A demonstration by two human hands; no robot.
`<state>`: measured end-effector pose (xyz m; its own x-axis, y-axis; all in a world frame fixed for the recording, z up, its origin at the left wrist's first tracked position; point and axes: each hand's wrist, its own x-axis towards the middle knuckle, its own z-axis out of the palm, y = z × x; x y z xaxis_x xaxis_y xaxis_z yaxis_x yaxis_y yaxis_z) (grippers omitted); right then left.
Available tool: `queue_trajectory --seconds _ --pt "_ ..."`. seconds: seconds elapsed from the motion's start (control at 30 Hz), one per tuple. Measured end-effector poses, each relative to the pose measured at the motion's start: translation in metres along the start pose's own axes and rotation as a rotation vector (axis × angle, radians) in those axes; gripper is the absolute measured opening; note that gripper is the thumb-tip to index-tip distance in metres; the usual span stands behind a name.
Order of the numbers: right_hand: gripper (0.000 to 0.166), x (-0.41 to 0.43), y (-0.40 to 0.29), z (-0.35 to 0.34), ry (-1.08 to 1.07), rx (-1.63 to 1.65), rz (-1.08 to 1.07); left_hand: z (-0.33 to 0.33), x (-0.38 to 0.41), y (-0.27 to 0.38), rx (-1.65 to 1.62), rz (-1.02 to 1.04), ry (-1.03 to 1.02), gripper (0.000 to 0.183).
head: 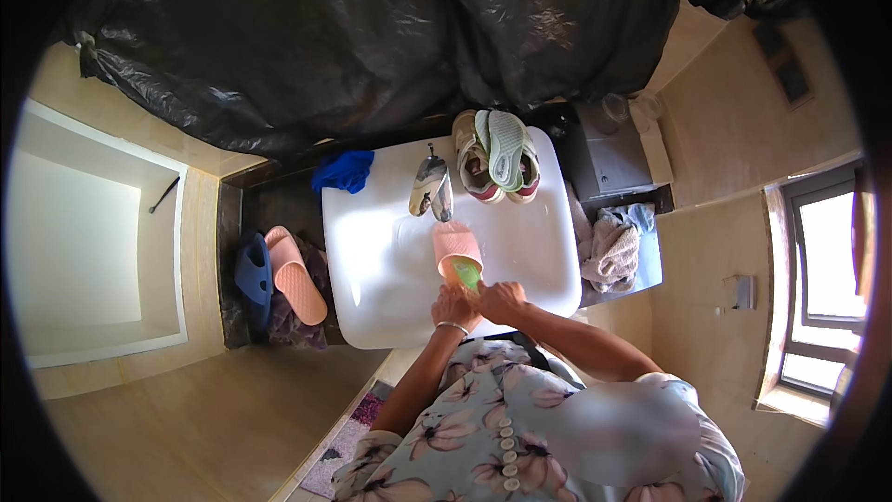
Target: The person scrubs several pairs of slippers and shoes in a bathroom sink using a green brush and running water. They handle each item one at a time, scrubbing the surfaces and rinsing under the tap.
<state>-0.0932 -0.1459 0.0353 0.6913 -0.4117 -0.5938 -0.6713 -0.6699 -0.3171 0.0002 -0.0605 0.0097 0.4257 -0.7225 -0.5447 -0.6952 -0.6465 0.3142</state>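
A pink slide slipper [456, 245] is held over the white washbasin [390, 307], its toe strap pointing at the tap [433, 188]. My left hand [454, 308], with a bangle at the wrist, grips the slipper's heel end. In my right hand [503, 301] is a light green plastic tool [467, 272], perhaps a brush. It reaches in under the strap, which hides its far end. Both hands are close together near the basin's front edge.
Beige sneakers [481, 167] with pale insoles [505, 146] on top stand at the basin's back right. A blue cloth [348, 171] lies at the back left corner. Another pink slipper [296, 275] and a blue slipper [253, 279] sit left; towels [613, 251] lie right. Black plastic sheeting [348, 49] hangs behind.
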Motion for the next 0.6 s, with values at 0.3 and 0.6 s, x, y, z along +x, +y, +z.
queue_trajectory --seconds 0.3,0.6 --pt "0.041 0.030 -0.009 -0.005 -0.033 0.002 -0.041 0.005 -0.007 -0.001 0.018 0.041 0.132 0.064" --pt "0.042 0.059 -0.012 -0.006 0.066 0.062 0.015 0.011 -0.006 0.008 0.054 0.131 0.238 0.068"
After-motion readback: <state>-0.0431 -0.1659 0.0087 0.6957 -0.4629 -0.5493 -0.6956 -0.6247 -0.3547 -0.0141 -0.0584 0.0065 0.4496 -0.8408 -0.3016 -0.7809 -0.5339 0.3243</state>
